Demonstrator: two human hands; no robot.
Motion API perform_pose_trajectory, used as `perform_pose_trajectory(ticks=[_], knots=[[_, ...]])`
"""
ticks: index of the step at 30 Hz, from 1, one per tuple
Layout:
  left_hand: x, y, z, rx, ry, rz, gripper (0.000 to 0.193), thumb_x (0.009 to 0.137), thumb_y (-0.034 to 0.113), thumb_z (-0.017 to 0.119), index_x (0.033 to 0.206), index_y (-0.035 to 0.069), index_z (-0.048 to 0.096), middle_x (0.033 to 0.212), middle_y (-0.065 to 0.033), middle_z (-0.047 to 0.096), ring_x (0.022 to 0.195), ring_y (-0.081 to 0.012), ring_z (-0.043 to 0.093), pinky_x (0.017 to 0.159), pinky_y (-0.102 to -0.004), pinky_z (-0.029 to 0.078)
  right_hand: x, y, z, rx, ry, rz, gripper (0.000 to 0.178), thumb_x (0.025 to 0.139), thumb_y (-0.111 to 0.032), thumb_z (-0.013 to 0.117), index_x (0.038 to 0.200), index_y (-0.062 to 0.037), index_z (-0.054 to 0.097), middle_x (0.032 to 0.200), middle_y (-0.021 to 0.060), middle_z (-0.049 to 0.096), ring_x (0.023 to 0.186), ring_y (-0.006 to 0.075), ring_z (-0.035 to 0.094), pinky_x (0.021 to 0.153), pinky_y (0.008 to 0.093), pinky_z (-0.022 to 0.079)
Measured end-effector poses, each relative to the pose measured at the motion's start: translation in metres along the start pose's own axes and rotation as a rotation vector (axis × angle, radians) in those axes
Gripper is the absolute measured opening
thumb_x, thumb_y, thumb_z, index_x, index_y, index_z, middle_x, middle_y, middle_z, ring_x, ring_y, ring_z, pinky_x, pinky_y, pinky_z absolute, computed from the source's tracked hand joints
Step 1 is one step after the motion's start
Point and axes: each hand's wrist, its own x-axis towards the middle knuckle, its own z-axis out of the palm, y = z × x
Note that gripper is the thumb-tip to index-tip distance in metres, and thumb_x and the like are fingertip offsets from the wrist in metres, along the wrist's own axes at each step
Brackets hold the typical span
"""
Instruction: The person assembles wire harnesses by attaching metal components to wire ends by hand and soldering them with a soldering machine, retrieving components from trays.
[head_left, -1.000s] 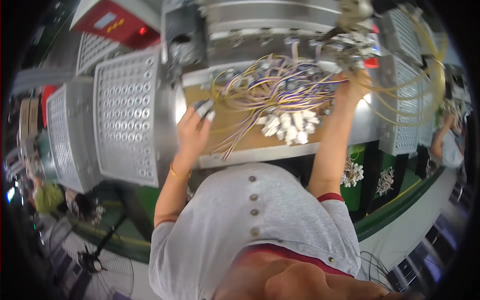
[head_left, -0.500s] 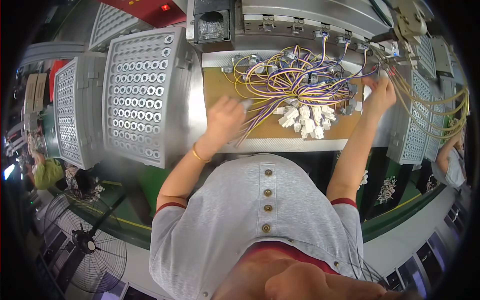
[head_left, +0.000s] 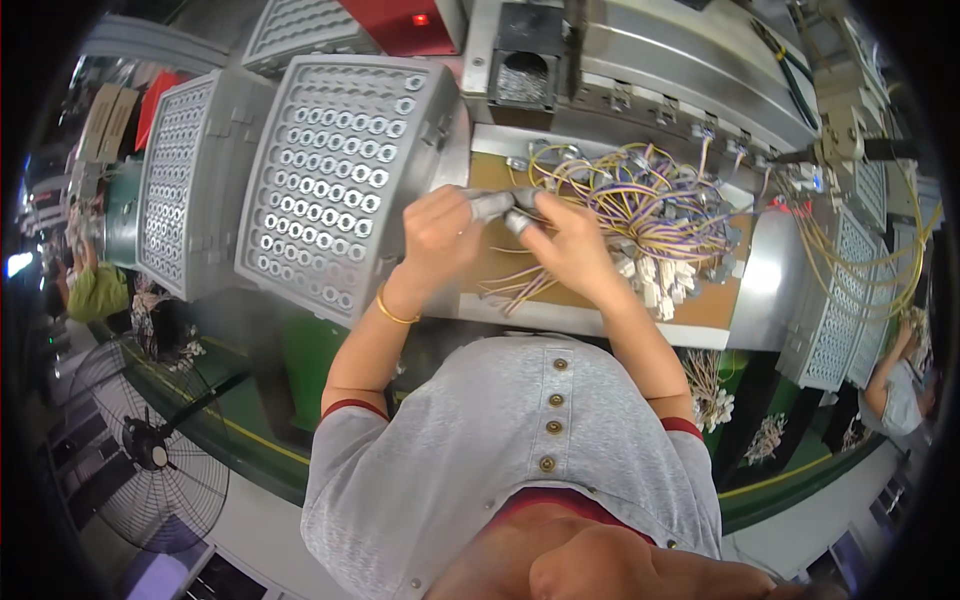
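My left hand (head_left: 438, 238) and my right hand (head_left: 578, 250) meet above the left part of the brown work board (head_left: 480, 265). Pale grey covers sit on several fingertips. Both hands are closed in a pinch, fingertips close together; whatever small thing they hold is hidden and blurred. Just right of them spreads a bundle of purple, yellow and white wires (head_left: 640, 205), with small metal parts at its far ends. White plug connectors (head_left: 658, 283) hang together at the bundle's near side. Loose wire ends (head_left: 520, 288) lie below my hands.
A grey tray (head_left: 432, 165) with rows of round metal parts stands tilted on the left. Behind the board are a metal fixture (head_left: 660, 110) and a black bin (head_left: 525, 80). Pliers (head_left: 790, 75) lie at the back right, above yellowish tubes (head_left: 880, 285). A fan (head_left: 150, 455) stands lower left.
My right hand has come from the fixture's right end over to my left hand. The left hand stays near the board's left side, now raised toward it. The whole view has turned and shifted.
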Motion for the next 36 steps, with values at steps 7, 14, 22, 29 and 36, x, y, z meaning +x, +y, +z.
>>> perform_pose_trajectory(ticks=[7, 14, 22, 29, 36], knots=[[0.046, -0.098, 0.003, 0.117, 0.198, -0.32, 0.028, 0.072, 0.022, 0.063, 0.094, 0.005, 0.064, 0.079, -0.0144, 0.059, 0.077, -0.0299, 0.056, 0.072, -0.0371, 0.043, 0.007, 0.003, -0.014, 0.213, 0.108, 0.189, 0.008, 0.075, -0.007, 0.057, 0.081, -0.0031, 0.057, 0.062, 0.0001, 0.054, 0.055, 0.0044, 0.044, 0.05, 0.0224, 0.038], [0.072, -0.174, 0.016, 0.772, 0.111, -0.609, 0.041, 0.063, 0.042, 0.064, 0.089, 0.01, 0.067, 0.093, -0.0164, 0.058, 0.088, -0.0368, 0.053, 0.079, -0.0459, 0.039, 0.012, 0.007, -0.009, 0.217, 0.179, 0.057, 0.015, 0.071, -0.01, 0.061, 0.084, -0.0023, 0.058, 0.062, 0.0018, 0.055, 0.056, 0.0054, 0.046, 0.052, 0.0221, 0.041], [0.022, -0.057, -0.002, -1.309, 0.271, -0.862, 0.031, 0.078, 0.002, 0.051, 0.108, -0.001, 0.05, 0.091, -0.0117, 0.058, 0.075, -0.0186, 0.059, 0.066, -0.0303, 0.051, 0.011, 0.01, -0.015, 0.233, 0.162, 0.069, 0.012, 0.069, -0.007, 0.062, 0.078, -0.0009, 0.058, 0.061, 0.0023, 0.054, 0.056, 0.004, 0.047, 0.051, 0.0218, 0.041], [0.019, 0.029, 0.014, -1.2, -0.02, -0.673, 0.036, 0.078, 0.001, 0.059, 0.112, -0.002, 0.05, 0.087, -0.0033, 0.06, 0.07, -0.006, 0.055, 0.06, -0.0196, 0.046, 0.002, 0.0, -0.019, 0.303, 0.217, 0.064, 0.004, 0.075, -0.002, 0.058, 0.079, -0.0008, 0.058, 0.065, -0.0046, 0.053, 0.056, 0.0003, 0.042, 0.048, 0.017, 0.034], [0.021, 0.04, 0.008, -1.305, -0.062, -0.682, 0.037, 0.078, 0.001, 0.059, 0.114, -0.002, 0.05, 0.096, -0.0067, 0.059, 0.079, -0.0088, 0.057, 0.061, -0.0204, 0.05, -0.002, 0.005, -0.018, 0.358, 0.205, 0.087, 0.007, 0.073, 0.002, 0.058, 0.081, 0.0023, 0.057, 0.068, -0.003, 0.055, 0.06, 0.0007, 0.046, 0.051, 0.0162, 0.037]])
